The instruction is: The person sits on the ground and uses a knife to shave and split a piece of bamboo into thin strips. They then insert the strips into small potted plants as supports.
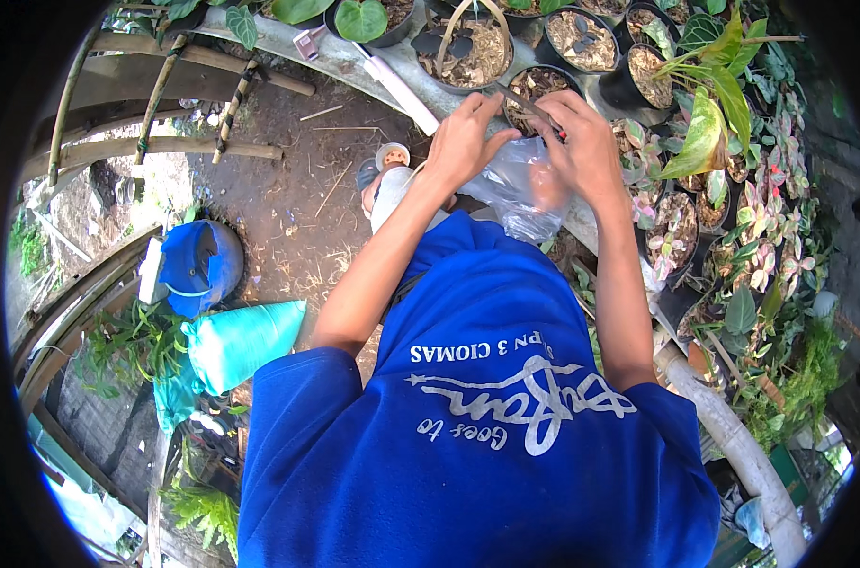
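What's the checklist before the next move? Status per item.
1. Narrow dark tool held: ok, in the right hand.
2. Left hand well clear of the tool's far end: not ok, right beside it.
3. Clear plastic bag close by: ok, between the forearms.
4. Bag contents identified: cannot tell, only a blurred orange patch shows.
5. Pot beyond the bag visible: ok, partly, hands and tool overlap it.

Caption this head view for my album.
Right hand holds a slim dark tool, left hand near its tip, beside potted plants.

Pot (541,68) partly hidden behind hands (582,142), shirt (487,492) cut off
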The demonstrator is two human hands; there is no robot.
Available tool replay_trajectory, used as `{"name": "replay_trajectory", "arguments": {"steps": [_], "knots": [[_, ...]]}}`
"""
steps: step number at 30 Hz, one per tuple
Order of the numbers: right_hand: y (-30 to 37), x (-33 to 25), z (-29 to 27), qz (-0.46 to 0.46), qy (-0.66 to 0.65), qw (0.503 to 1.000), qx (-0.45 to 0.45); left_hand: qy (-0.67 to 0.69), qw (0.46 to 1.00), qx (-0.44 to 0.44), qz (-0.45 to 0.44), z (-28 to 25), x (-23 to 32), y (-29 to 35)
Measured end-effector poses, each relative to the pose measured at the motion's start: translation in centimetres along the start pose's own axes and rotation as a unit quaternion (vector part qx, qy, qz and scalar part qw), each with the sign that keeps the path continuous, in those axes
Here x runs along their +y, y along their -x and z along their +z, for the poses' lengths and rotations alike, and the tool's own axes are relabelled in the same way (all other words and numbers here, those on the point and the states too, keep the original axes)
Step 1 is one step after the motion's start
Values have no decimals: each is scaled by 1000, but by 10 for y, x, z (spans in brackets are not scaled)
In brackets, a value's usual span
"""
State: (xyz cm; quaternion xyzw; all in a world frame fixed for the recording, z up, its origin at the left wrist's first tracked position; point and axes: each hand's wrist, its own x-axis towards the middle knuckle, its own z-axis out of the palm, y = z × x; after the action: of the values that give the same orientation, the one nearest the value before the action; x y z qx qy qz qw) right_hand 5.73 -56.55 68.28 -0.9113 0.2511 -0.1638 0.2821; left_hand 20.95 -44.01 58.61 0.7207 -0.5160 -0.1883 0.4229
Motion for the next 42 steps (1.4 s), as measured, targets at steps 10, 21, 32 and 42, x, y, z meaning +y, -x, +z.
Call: {"name": "replay_trajectory", "arguments": {"steps": [10, 21, 32, 42], "knots": [[-7, 10, -13, 5, -62, 998, -5, 17, 1000, 17, 12, 2, 2, -5], [-12, 14, 1, 18, 31, 999, -30, 12, 1000, 14, 13, 2, 3, -7], [-9, 17, -45, 80, 68, 992, 65, 32, 999, 18, 5, 2, 4, -8], [-9, 15, -23, 103, 133, 985, 41, 28, 999, 10, 15, 2, 3, -13]]}}
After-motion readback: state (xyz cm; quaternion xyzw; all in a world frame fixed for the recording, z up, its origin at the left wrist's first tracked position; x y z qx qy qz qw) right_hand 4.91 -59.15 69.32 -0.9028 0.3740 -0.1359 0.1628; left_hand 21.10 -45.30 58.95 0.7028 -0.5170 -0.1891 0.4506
